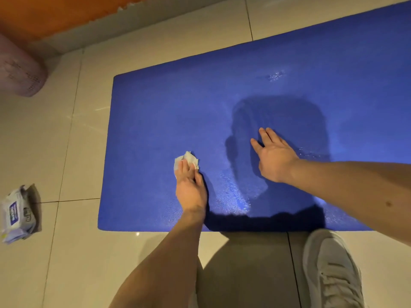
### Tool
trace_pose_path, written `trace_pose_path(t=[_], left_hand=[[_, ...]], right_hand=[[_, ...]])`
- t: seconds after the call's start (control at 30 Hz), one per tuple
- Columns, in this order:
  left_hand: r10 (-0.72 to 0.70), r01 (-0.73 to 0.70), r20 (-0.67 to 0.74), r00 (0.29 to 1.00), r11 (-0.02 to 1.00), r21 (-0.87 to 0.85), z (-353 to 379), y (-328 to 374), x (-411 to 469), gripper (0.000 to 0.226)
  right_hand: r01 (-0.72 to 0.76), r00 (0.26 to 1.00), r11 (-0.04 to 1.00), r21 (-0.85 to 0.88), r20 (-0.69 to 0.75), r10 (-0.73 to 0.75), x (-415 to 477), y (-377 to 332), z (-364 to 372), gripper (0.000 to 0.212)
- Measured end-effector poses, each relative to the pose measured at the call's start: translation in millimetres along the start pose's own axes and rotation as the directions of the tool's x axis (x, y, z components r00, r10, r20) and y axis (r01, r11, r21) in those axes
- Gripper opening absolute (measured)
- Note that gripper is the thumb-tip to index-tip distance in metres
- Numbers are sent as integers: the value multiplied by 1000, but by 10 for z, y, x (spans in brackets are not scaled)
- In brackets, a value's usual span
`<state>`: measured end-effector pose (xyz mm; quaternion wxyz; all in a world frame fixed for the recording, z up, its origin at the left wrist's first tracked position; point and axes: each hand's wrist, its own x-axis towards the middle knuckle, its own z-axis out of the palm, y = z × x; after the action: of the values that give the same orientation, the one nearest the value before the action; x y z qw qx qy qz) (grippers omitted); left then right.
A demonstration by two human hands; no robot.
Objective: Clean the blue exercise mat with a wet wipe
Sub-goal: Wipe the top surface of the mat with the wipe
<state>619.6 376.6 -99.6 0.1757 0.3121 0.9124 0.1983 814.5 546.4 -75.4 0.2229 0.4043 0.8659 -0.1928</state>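
The blue exercise mat (155,112) lies flat on the tiled floor (55,141), its short end and two rounded corners toward the left. The person is crouched at the mat's near long edge with both bare arms reaching over it. The left hand (190,185) lies palm down a little in from the near edge, closer to the mat's left end, its fingers stretched out fairly straight on top of a crumpled white wet wipe (189,160) and pressing it against the mat; the wipe sticks out past the fingertips. The right hand (272,156) rests flat on the mat further along to the right, fingers spread and holding nothing. Between the two hands, near the front edge, the surface glistens with damp streaks (231,196). A pack of wipes (16,215) sits on the floor well off the mat's left end. A white sneaker (331,270) stands on the floor just short of the near edge. Beyond the far left corner are a mauve roll (17,72) and an orange mat (55,12).
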Motion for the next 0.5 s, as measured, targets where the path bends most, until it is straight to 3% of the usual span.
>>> trace_pose_path(t=[0.1,0.3,0.37,0.5], left_hand=[[185,-175,60,981,974,-143,214,110,-463,45],[331,-335,130,934,942,8,312,-13,-543,50],[298,-305,91,950,949,78,160,-149,-335,51],[25,-26,10,1000,998,61,-111,-317,1,49]], right_hand=[[-17,1000,1000,-3,10,17,-24,-53,-13,84],[-32,999,999,15,27,32,-62,-123,-12,83],[-22,999,999,23,30,22,-98,-112,13,82],[-9,1000,999,33,28,8,-206,-94,71,80]])
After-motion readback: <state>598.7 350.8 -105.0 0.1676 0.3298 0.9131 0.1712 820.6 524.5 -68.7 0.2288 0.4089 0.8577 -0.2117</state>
